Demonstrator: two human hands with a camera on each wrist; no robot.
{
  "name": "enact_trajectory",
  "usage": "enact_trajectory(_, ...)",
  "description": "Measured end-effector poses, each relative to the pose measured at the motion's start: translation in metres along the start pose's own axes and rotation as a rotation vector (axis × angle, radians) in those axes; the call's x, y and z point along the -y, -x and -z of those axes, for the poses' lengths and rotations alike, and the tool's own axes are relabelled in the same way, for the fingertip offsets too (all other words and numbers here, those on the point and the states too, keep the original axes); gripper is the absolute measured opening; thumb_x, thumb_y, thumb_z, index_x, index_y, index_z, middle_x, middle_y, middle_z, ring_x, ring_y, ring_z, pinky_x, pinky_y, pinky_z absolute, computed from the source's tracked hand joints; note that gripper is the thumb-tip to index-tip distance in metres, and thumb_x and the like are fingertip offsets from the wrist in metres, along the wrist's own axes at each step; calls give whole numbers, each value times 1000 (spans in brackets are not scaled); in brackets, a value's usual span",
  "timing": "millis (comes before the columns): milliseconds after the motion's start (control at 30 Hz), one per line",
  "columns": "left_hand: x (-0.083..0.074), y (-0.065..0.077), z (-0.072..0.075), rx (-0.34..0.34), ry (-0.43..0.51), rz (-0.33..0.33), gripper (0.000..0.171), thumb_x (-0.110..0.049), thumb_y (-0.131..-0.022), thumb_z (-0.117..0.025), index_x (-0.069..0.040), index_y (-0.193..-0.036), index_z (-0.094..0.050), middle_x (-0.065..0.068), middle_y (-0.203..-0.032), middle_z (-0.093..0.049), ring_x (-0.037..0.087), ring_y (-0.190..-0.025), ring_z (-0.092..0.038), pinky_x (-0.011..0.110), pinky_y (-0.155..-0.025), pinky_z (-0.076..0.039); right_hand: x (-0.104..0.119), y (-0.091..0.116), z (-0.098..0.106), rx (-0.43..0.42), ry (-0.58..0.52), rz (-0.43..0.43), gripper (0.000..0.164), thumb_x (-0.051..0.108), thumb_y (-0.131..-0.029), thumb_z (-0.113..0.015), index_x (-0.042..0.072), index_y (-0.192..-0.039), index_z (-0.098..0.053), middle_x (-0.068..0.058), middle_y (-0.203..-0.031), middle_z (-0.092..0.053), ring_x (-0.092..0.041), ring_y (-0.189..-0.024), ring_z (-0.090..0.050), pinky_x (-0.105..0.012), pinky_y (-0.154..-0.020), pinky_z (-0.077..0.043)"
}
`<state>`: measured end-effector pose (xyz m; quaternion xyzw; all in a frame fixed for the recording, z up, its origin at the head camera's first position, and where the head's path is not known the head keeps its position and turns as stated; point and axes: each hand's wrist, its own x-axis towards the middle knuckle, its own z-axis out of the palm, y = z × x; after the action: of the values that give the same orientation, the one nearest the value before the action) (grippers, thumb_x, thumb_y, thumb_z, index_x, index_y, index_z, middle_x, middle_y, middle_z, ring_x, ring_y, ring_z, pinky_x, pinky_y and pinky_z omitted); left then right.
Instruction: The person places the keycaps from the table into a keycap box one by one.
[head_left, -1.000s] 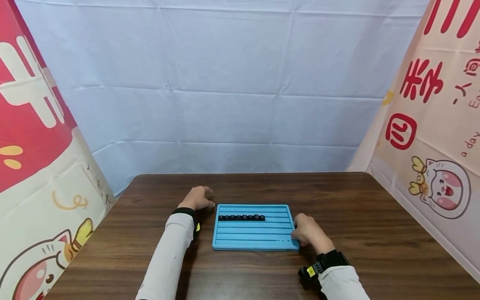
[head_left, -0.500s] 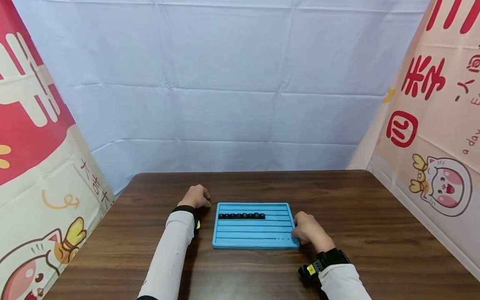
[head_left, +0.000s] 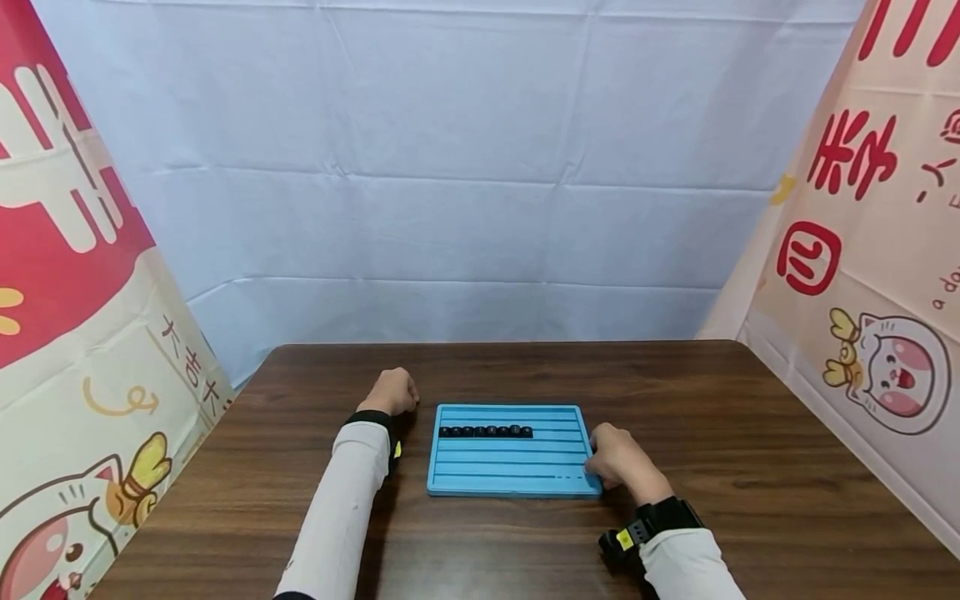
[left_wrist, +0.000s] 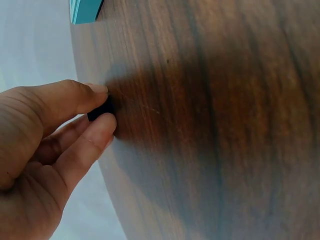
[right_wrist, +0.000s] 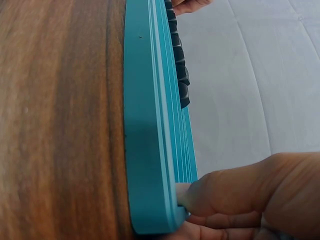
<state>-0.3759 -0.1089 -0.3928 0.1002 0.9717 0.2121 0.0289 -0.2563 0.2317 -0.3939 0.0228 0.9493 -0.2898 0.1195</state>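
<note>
A light-blue ridged tray [head_left: 502, 467] lies flat on the table. Along one of its upper grooves runs a row of several black keycaps [head_left: 486, 432], starting from the left side. My left hand [head_left: 393, 392] is on the table just left of the tray, apart from it. In the left wrist view, its thumb and finger pinch a small black keycap [left_wrist: 101, 110], mostly covered by the fingertips, close to the wood. My right hand [head_left: 619, 458] grips the tray's near right corner; in the right wrist view the thumb lies over the rim of the tray [right_wrist: 145, 125].
The brown wooden table [head_left: 480, 546] extends around the tray on every side. Behind it hangs a pale blue cloth [head_left: 450, 183]. Printed cloths stand at the left [head_left: 67, 333] and right [head_left: 862, 250].
My left hand's fingers, spread out beside the tray earlier, have drawn together into a pinch, and the hand has moved slightly left. The right hand keeps its grip on the tray corner.
</note>
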Motion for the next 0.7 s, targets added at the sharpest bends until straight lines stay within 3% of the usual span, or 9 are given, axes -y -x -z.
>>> enact_trajectory(300,1,1,0,-13,-13,-30,17,5,-82,-63,-5,-68,-68,2,-67,-59,18,-63,-51,30,-59,-46,0,1,0,3,0,10,10,-5,-80,-63,-8,-90,-63,-13,-76,-56,-20,-59,-57,-30,-50,-51)
enact_trajectory(433,2,1,0,-26,-3,-61,31,7,-81,-59,-6,-53,-58,-1,-49,-40,15,-48,-36,27,-49,-34,0,1,0,5,1,5,9,-5,-80,-63,-8,-88,-61,-14,-77,-55,-20,-59,-57,-30,-50,-51)
enact_trajectory(533,0,-1,4,-41,0,-85,36,7,-81,-57,-7,-48,-52,-1,-45,-30,14,-44,-28,26,-45,-30,0,2,0,7,3,8,11,-5,-80,-63,-9,-90,-60,-15,-79,-55,-20,-58,-57,-30,-50,-51)
enact_trajectory(633,-4,-1,11,-47,-8,-96,35,6,-82,-57,-7,-50,-56,-2,-44,-32,13,-45,-29,26,-45,-31,0,2,1,8,-3,9,17,-5,-80,-63,-11,-95,-59,-18,-83,-56,-20,-59,-57,-31,-50,-51)
enact_trajectory(700,-8,0,17,-48,-19,-97,28,4,-83,-59,-6,-57,-63,-2,-50,-44,13,-48,-37,27,-49,-39,0,2,2,8,-4,10,21,-5,-80,-63,-13,-98,-58,-20,-86,-56,-20,-59,-58,-31,-50,-51)
